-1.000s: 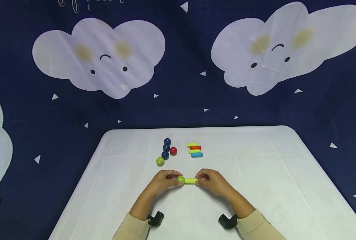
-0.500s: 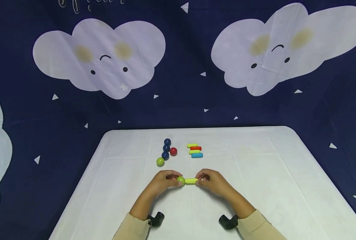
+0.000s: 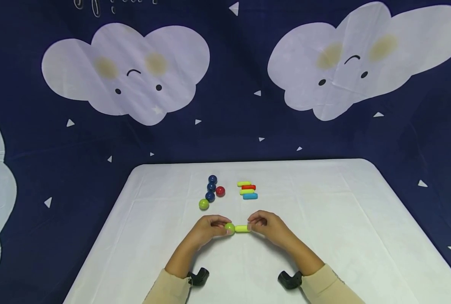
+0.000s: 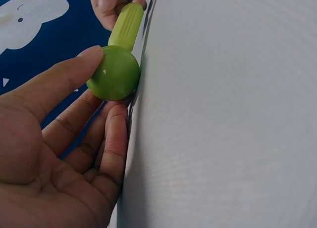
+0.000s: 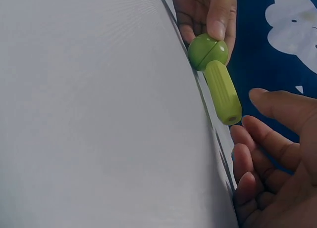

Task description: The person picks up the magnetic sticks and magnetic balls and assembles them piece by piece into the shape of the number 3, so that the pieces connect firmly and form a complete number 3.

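My left hand (image 3: 205, 230) pinches a glossy green ball (image 4: 114, 73) between thumb and fingers, low over the white table. A ridged yellow-green rod (image 5: 223, 92) is joined end-on to the ball and points right. Beside the rod's free end is my right hand (image 3: 272, 229). In the right wrist view its thumb and fingers stand apart, with a gap between the thumb and the rod. The fingers are loosely bent, and they hold nothing.
Behind my hands on the white table (image 3: 324, 236) lie several balls: dark blue (image 3: 211, 187), one red (image 3: 220, 191), one green (image 3: 204, 204). To their right is a row of short rods: yellow-green (image 3: 244, 183), red (image 3: 248, 187) and blue (image 3: 250, 196). A dark blue cloud-printed cloth (image 3: 233, 126) hangs behind.
My right hand has let go of the rod, its fingers lifting and spreading slightly. My left hand keeps its pinch on the ball, which has barely moved.
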`<state>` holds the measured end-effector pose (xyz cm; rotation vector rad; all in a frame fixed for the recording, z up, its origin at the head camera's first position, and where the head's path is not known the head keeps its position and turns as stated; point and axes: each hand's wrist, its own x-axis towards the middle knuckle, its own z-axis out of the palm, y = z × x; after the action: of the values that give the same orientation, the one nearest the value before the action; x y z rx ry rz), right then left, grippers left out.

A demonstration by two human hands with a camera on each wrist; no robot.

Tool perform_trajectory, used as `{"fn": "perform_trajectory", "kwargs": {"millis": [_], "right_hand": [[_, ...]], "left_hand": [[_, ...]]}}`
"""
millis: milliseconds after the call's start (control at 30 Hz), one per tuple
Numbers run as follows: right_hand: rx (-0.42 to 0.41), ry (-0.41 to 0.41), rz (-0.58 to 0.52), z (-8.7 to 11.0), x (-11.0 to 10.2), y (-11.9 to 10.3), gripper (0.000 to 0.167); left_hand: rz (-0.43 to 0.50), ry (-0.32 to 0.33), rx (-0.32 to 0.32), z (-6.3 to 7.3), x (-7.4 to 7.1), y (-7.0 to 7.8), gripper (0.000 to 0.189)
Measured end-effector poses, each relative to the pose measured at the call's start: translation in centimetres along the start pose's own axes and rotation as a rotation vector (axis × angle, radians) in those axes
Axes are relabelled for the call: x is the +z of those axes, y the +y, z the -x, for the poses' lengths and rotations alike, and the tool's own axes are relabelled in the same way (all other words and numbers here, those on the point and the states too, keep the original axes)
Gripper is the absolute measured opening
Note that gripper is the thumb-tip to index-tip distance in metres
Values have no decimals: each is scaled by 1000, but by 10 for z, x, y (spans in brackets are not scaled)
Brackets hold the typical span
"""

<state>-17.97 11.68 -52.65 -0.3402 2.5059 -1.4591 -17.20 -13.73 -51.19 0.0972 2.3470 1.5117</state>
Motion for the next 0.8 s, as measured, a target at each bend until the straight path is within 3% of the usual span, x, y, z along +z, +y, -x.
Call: {"fn": "perform_trajectory", "kwargs": {"millis": [333,800], "right_hand": [[24,50,-52,-11,3,-10,22],[-58,92,9,-56,7,-39,32]], "left_hand": [[-8,4,-7,0,1,0,31],[40,-6,14,0,-1,-1,32]]}}
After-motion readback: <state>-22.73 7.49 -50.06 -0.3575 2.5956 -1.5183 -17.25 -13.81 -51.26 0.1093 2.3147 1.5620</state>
